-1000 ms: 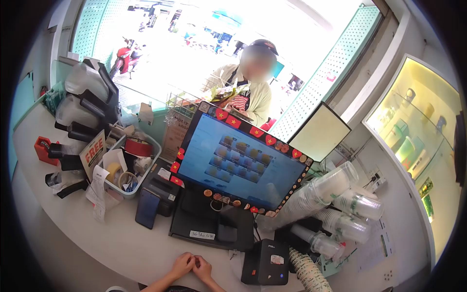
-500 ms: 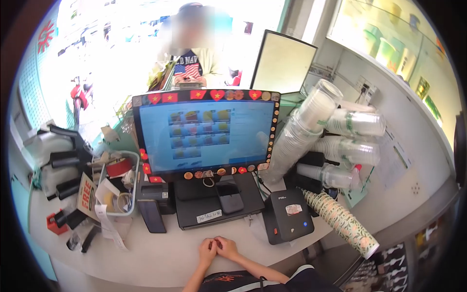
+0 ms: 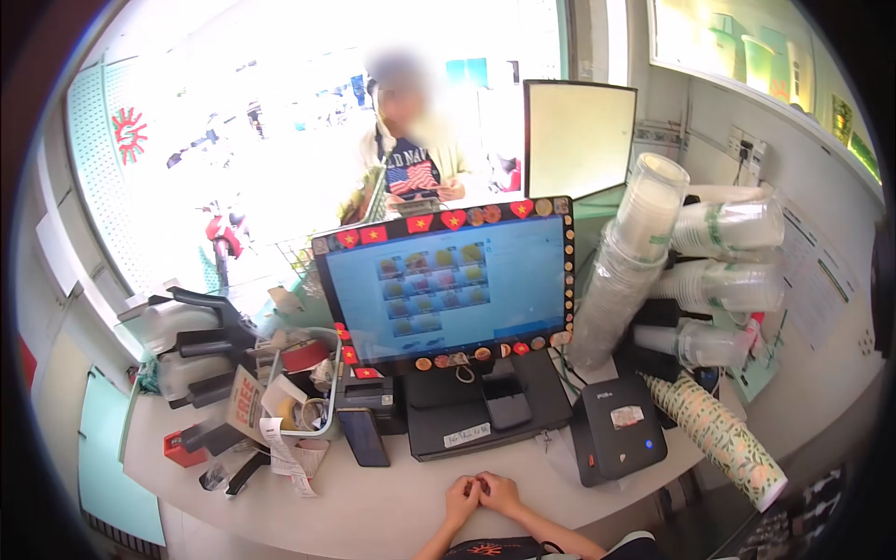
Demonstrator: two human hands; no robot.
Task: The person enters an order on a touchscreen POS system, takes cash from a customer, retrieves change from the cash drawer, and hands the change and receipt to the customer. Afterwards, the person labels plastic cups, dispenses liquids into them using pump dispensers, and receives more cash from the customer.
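Note:
My left hand (image 3: 462, 498) and my right hand (image 3: 498, 492) rest together on the pale counter (image 3: 373, 509), close to its near edge. Both have curled fingers that meet at the tips, and nothing shows in either. Beyond them stands a monitor (image 3: 523, 289) with a grid of pictures on its screen, framed by flag and heart stickers. Below it a black cash drawer (image 3: 551, 425) bears a dark phone-like device (image 3: 507, 407). A black printer (image 3: 621, 431) with a lit blue light is to the right of my hands. Leftward, a phone (image 3: 363, 437) leans upright.
Stacked clear plastic cups (image 3: 621, 271) and patterned paper cups (image 3: 719, 439) crowd the right side. On the left are a basket (image 3: 327, 415) of small items, receipts (image 3: 287, 457), a "FREE" sign (image 3: 245, 403) and black-handled containers (image 3: 201, 350). A person (image 3: 420, 163) stands across the counter.
My view has turned to the left, so the counter and monitor appear farther right and lower. My hands stay together on the counter. The person across still stands there.

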